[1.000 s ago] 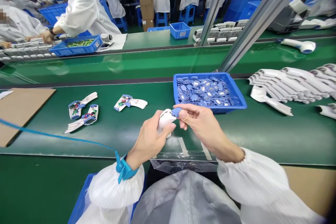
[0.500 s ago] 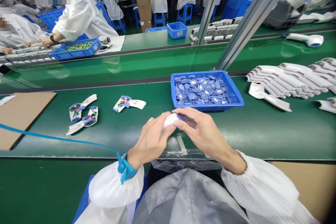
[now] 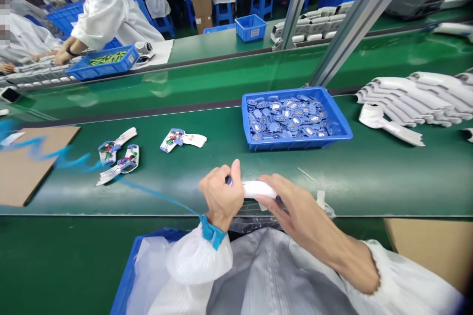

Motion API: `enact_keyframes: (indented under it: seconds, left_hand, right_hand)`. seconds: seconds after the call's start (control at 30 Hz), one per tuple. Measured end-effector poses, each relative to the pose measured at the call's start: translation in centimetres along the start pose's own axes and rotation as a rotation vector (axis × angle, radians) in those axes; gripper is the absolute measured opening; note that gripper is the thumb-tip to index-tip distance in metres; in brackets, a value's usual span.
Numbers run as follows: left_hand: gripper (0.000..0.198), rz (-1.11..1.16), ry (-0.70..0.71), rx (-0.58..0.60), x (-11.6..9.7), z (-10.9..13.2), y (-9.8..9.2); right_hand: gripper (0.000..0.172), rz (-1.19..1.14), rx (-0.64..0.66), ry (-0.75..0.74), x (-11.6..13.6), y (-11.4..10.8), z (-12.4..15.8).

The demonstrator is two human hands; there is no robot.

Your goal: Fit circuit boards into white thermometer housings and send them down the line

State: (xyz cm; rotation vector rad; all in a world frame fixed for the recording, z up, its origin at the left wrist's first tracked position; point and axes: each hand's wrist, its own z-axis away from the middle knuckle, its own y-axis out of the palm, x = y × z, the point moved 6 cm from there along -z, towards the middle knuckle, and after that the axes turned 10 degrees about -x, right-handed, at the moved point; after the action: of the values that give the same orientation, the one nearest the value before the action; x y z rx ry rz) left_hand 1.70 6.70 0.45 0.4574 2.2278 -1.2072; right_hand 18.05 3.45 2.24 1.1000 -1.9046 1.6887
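Between my hands is a white plastic device housing (image 3: 256,189), held roughly level just above the near side of the green bench. My left hand (image 3: 222,196) is wrapped around its left end with the thumb pointing up; a dark blue bit shows by the fingers. My right hand (image 3: 288,202) grips the other end between thumb and fingers, where a little blue shows beneath. Much of the housing is hidden by the hands. Beyond them stands a blue tray (image 3: 301,144) filled with small blue plastic parts (image 3: 286,115). A blue wrist strap (image 3: 213,233) circles my left wrist.
Several opened housings with wires, one of them a half shell (image 3: 194,140), lie at left. A cardboard sheet (image 3: 44,157) is further left. Stacked white shells (image 3: 414,98) sit at right. A metal post (image 3: 354,29) rises behind the tray. Co-workers occupy the far bench.
My left hand has turned upright and closed around one end of the housing. My right hand has shifted right and lower, and the strap's cord now swings in a blurred wave.
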Motion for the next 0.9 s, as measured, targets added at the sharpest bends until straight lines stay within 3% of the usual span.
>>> enact_keyframes:
  seconds: [0.07, 0.17, 0.27, 0.33, 0.4, 0.43, 0.5, 0.6, 0.67, 0.8, 0.9]
  left_hand:
    - [0.051, -0.022, 0.094, 0.000, -0.3, -0.5, 0.5]
    - [0.050, 0.003, 0.131, 0.126, -0.2, -1.4, 0.3]
    - [0.029, 0.137, 0.126, 0.204, 0.4, -1.2, -1.5]
    - [0.025, 0.229, 0.105, 0.132, 1.1, -0.8, -2.7]
    - [0.035, 0.247, -0.010, 0.014, 2.3, -0.5, -3.0]
    - [0.043, 0.242, -0.086, -0.032, 3.0, -0.4, -2.7]
    - [0.053, 0.243, -0.202, -0.082, 3.9, -0.7, -1.5]
    - [0.056, 0.243, -0.243, -0.089, 3.8, -2.1, 0.6]
    - [0.057, 0.213, -0.231, -0.073, 3.4, -3.2, 1.7]
    - [0.055, 0.218, -0.151, 0.001, 2.7, -4.7, 2.9]
    - [0.052, 0.222, 0.048, 0.149, 2.5, -4.7, 2.4]
  right_hand:
    - [0.023, 0.031, -0.049, -0.019, 0.2, 0.6, 0.5]
    - [0.030, -0.031, -0.076, 0.068, -0.4, 1.4, 0.6]
    - [0.041, -0.210, -0.016, 0.437, -2.9, 2.6, 0.5]
    - [0.051, -0.390, 0.099, 0.759, -4.5, 4.1, 1.0]
    - [0.055, -0.506, 0.259, 0.915, -4.8, 5.6, 1.4]
    - [0.054, -0.496, 0.314, 0.877, -4.5, 6.1, 1.3]
    - [0.045, -0.322, 0.299, 0.621, -3.6, 6.1, 0.4]
    - [0.033, 0.065, 0.175, 0.147, -1.1, 5.7, -0.5]
    - [0.036, 0.241, 0.149, -0.019, -0.1, 6.1, -0.5]
    - [0.041, 0.351, 0.093, -0.116, 0.5, 6.6, -1.0]
    - [0.041, 0.256, 0.121, -0.050, -0.4, 5.8, -1.9]
